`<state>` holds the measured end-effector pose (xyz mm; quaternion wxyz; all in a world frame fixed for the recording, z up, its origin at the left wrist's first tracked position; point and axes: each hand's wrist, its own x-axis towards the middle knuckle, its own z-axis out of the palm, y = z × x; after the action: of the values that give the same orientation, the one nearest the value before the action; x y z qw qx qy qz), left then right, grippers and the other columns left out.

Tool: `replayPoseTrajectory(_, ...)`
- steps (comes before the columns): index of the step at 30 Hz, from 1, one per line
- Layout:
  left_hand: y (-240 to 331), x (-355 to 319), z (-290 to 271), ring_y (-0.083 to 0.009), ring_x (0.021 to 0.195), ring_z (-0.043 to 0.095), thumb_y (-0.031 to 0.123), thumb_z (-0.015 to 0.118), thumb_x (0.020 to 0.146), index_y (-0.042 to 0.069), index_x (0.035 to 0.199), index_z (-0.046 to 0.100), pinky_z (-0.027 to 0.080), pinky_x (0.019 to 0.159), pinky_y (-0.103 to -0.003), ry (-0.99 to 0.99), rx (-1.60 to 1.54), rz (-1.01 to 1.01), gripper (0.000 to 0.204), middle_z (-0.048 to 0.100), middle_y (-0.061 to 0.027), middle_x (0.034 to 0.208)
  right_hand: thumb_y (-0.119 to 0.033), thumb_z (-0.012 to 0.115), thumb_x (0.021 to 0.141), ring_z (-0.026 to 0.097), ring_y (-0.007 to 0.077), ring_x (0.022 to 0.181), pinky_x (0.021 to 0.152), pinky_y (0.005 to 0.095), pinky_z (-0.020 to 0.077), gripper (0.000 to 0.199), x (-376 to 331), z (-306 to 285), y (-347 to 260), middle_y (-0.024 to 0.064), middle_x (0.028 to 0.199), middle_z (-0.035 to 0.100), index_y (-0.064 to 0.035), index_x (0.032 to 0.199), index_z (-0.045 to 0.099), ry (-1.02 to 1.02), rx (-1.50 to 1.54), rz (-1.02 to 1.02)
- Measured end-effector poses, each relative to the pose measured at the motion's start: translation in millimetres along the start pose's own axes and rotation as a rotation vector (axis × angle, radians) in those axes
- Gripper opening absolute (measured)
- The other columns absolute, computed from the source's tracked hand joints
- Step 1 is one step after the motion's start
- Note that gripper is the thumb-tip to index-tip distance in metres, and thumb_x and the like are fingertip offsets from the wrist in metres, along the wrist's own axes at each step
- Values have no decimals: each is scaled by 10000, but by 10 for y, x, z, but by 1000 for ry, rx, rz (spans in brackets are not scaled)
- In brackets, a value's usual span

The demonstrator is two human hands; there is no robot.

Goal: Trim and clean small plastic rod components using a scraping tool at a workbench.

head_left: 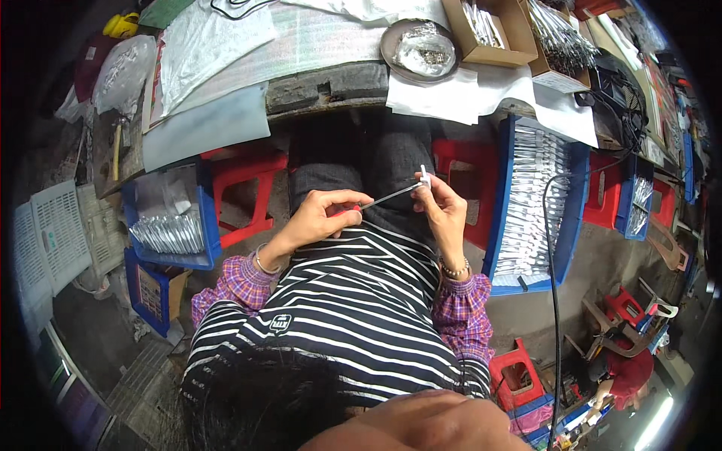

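Over my lap, my left hand (325,216) is closed round the red end of a slim tool with a long thin metal shaft (387,198), which looks like a screwdriver. The shaft slants up to the right, and its far end meets a small white part (425,179) pinched in the fingers of my right hand (444,207). A narrow white piece sticks up from that part. Whether the tip touches it or sits in it, I cannot tell. Both hands are above the dark trousers, in front of the striped shirt.
At right a blue crate (575,203) holds many slim silver-white pieces; another blue crate (213,225) at left holds similar ones. Red stools (244,188) stand beside my legs. On the bench ahead are a round dish (389,46) and cardboard boxes (519,46). A black cable (551,248) hangs at right.
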<state>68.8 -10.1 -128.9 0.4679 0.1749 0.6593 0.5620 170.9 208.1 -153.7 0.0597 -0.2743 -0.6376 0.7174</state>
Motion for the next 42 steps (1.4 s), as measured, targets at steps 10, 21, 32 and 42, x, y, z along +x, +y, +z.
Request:
replayPoseTrajectory(10,23,10,-74,-47,420,447,139,499,947,-17,1204,514,323,339,-153,-215,-725,-373,301,631,-126,817,22,646,782,654,194,666,581,263,489,254,-16,18,-2,140,808,666,0,1035,648,159,-532,-536)
replayPoseTrajectory(21,115,-58,52,-9,391,403,141,570,915,18,1152,625,282,329,-154,-44,-351,-298,273,587,-18,652,51,628,779,609,255,534,486,295,450,295,-80,61,118,171,681,598,9,1071,620,152,-597,-580)
replayPoseTrajectory(32,-47,-31,141,-25,531,527,58,612,831,29,1067,676,414,468,-203,101,139,70,247,661,-45,647,20,666,774,498,173,412,421,273,359,219,-66,41,113,180,575,499,31,992,657,135,-623,-581)
replayPoseTrajectory(42,-50,1,130,-47,505,542,57,623,808,42,1045,685,410,451,-226,183,390,286,245,678,-169,751,7,676,763,512,184,417,430,279,370,202,-19,-7,157,186,586,521,40,963,665,129,-677,-571)
